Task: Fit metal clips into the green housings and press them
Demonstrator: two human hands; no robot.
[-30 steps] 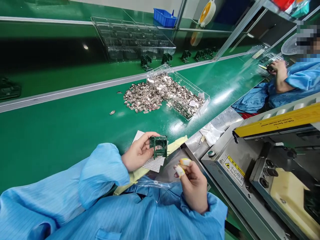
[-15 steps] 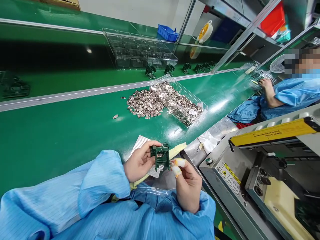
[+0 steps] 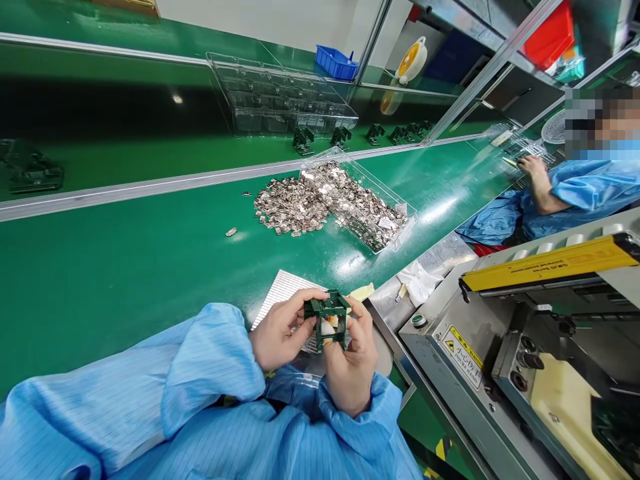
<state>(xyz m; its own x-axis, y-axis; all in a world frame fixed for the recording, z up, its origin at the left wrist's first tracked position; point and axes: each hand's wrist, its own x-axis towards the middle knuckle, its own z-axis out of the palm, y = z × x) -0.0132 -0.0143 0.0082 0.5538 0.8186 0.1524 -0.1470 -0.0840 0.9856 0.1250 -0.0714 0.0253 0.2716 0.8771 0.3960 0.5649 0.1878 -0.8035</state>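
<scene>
Close in front of my body I hold a dark green open plastic frame (image 3: 334,303). My left hand (image 3: 283,332) is closed on its left side, thumb and fingertips pinching the edge. My right hand (image 3: 353,367) grips the right side. White and yellow finger covers show through the frame's opening, where the right thumb reaches in; whether a small part is pinched there is hidden. Beneath the hands lies a white sheet with a fine grid (image 3: 281,293). A scrap of pale yellow paper (image 3: 362,292) sticks out behind my right hand.
Small metal pieces (image 3: 287,210) lie heaped beside a clear tray (image 3: 400,233) full of them. More green frames (image 3: 303,141) stand along the back ledge near a clear compartment tray (image 3: 240,123). A machine (image 3: 450,333) borders my right; beyond it a co-worker's hand (image 3: 534,165) is busy.
My right hand has moved left and up from beside the frame onto it, with its covered fingertips now inside the opening. The frame has turned slightly; my left hand keeps its hold.
</scene>
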